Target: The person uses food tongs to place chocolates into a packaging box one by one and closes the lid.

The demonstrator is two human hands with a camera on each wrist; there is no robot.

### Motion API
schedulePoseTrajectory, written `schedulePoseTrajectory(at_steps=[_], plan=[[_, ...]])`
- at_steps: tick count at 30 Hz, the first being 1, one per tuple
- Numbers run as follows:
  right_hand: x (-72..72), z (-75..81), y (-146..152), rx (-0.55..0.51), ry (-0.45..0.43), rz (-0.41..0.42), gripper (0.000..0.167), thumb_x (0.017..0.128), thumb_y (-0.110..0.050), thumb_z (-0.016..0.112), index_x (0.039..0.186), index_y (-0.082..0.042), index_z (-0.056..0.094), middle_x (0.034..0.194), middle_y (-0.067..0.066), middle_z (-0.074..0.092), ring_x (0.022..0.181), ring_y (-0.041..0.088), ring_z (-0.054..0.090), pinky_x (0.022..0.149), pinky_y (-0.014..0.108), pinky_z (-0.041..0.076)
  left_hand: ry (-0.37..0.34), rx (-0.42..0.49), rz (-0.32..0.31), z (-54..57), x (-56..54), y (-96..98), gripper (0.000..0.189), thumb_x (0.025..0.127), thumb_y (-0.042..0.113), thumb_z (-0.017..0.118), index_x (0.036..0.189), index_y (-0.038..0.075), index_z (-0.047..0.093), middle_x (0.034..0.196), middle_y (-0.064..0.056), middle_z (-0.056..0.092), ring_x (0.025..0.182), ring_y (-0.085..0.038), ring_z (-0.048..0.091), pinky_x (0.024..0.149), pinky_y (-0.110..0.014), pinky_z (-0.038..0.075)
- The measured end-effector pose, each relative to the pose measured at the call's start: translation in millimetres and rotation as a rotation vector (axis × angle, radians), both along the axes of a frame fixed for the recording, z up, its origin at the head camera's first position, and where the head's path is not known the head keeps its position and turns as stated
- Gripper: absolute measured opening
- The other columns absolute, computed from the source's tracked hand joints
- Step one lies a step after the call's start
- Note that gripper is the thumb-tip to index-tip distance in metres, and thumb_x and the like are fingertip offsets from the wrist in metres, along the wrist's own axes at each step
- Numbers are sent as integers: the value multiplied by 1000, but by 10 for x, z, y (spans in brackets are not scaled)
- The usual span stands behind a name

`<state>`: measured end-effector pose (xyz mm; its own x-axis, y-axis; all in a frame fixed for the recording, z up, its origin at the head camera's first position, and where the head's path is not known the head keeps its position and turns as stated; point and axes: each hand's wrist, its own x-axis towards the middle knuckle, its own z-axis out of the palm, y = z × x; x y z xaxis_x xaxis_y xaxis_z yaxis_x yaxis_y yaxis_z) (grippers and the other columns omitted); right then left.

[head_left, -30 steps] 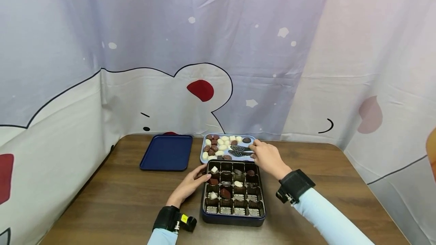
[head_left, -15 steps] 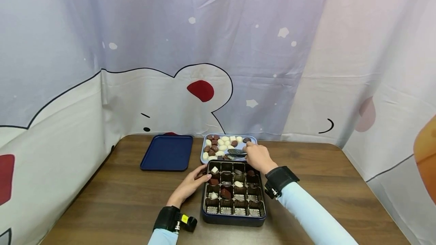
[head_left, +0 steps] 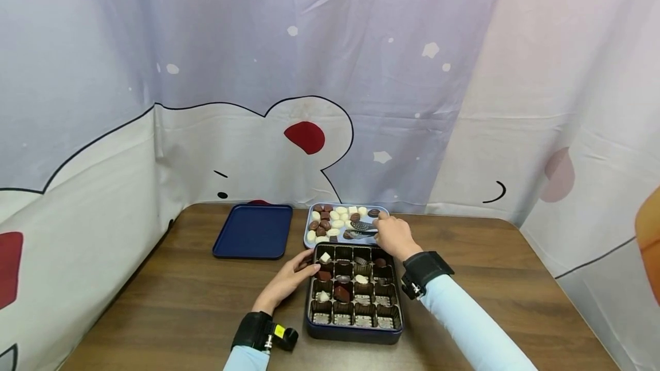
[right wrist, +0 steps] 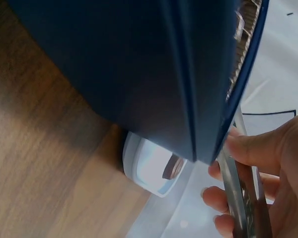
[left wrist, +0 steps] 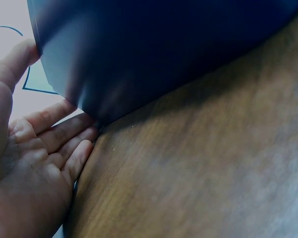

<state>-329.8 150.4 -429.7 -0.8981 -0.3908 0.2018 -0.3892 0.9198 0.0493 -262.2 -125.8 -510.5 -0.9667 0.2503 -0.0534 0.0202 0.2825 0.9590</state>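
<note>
My right hand (head_left: 397,238) holds metal tongs (right wrist: 231,186) with dark perforated heads (head_left: 363,226), low over a light blue tray (head_left: 307,228) of white and brown chocolates. The lower head overlaps a brown chocolate (head_left: 348,235) near the tray's front edge. In front stands a dark blue box (head_left: 353,335) with a compartmented insert, chocolates sitting in several compartments. My left hand (head_left: 289,284) rests against the box's left side by the far corner, thumb near the rim. Its fingers (left wrist: 54,116) lie fairly straight along the wall in the left wrist view.
A flat dark blue lid (head_left: 252,232) lies on the wooden table (head_left: 180,296) left of the tray. The box stands directly before the tray. A printed curtain (head_left: 402,90) hangs behind the table.
My right hand has moved left over the tray with the tongs. The tong heads drew closer together, then spread slightly apart at the brown chocolate. My left hand and the box stay put.
</note>
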Motion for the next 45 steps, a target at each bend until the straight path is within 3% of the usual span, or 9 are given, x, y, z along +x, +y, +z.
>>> schedulePoseTrajectory(at_steps=[4, 11, 20, 24, 30, 38, 45], plan=[[-4, -18, -29, 14, -3, 18, 15, 84, -16, 70, 98, -9, 69, 85, 7, 51, 65, 24, 54, 56, 36, 46, 1, -7, 5, -3, -1, -6, 65, 92, 39, 61, 147, 15, 37, 150, -17, 35, 135, -40, 35, 106, -55, 33], [32, -10, -2, 4, 1, 47, 8, 78, -4, 63, 84, -7, 67, 81, 7, 51, 67, 29, 57, 59, 43, 49, 3, -3, 16, -37, -6, 6, 64, 93, 36, 60, 147, 14, 37, 150, -18, 35, 135, -41, 35, 106, -56, 33], [11, -60, -29, 24, 29, 45, 8, 83, -11, 69, 90, -10, 71, 82, 5, 51, 59, 22, 52, 52, 35, 45, -3, 11, -3, -19, -1, 12, 64, 93, 36, 60, 148, 14, 36, 151, -19, 33, 136, -42, 33, 106, -56, 33], [28, 8, -5, -13, 60, 40, 8, 83, -11, 70, 91, -11, 71, 82, 6, 54, 59, 22, 54, 51, 32, 43, -7, 10, 0, -2, 1, 8, 64, 92, 38, 60, 147, 15, 36, 151, -18, 34, 136, -41, 33, 106, -56, 33], [80, 176, 84, -23, 89, 44, 21, 83, -14, 70, 104, -12, 72, 86, 4, 55, 66, 24, 58, 52, 31, 43, -17, 4, -4, -3, -16, -10, 66, 91, 41, 61, 148, 17, 36, 151, -17, 34, 137, -39, 32, 107, -55, 32], [298, 467, 227, -2, 89, 144, 23, 84, -10, 68, 107, -10, 71, 80, 1, 48, 58, 17, 51, 47, 26, 33, -7, -22, 22, 3, -20, -15, 65, 90, 42, 62, 146, 19, 38, 150, -14, 36, 135, -38, 37, 105, -55, 34], [627, 632, 370, 55, 165, 296, 16, 76, -9, 73, 91, -15, 71, 75, -6, 45, 56, 8, 43, 48, 22, 32, -5, -8, -5, -9, -16, 0, 65, 93, 39, 60, 148, 16, 35, 151, -18, 33, 136, -41, 34, 105, -56, 33]])
